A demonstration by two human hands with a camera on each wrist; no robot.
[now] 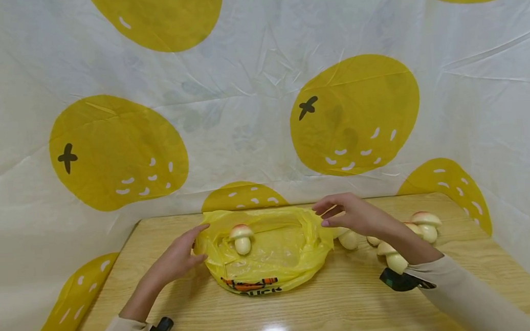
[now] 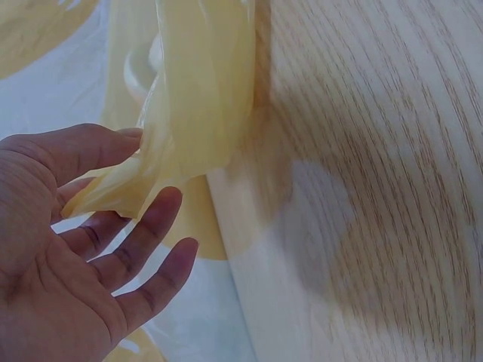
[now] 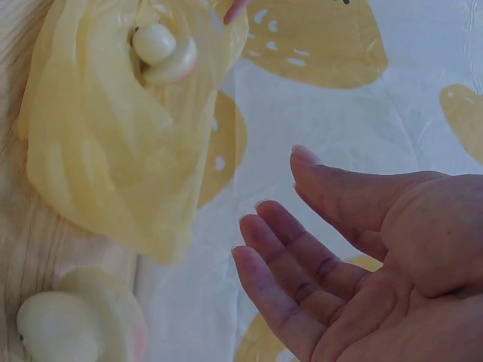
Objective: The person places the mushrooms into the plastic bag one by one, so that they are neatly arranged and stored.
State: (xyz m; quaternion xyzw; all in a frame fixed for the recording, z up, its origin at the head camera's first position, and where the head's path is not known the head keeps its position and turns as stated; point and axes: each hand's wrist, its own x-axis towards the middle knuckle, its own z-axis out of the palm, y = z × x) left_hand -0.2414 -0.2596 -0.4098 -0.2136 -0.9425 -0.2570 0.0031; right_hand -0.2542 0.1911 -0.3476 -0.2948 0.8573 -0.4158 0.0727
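Note:
A yellow plastic bag (image 1: 273, 280) lies spread on the table, its mouth gaping upward. Within the mouth is one toy mushroom (image 1: 242, 239), pale with a reddish cap. At the bag's left edge is my left hand (image 1: 179, 256); the left wrist view shows a bag corner (image 2: 121, 188) between thumb and fingers, which stand apart and loosely bent. My right hand (image 1: 353, 215) hovers by the bag's right edge, its relaxed fingers holding nothing, and in the right wrist view it is apart from the bag (image 3: 106, 151).
Several more toy mushrooms (image 1: 426, 223) lie right of the bag, partly hidden by my right hand and forearm. A wooden table (image 1: 340, 314) carries everything. Behind it hangs a white curtain (image 1: 244, 131) with big yellow fruit prints, close along the table's back edge.

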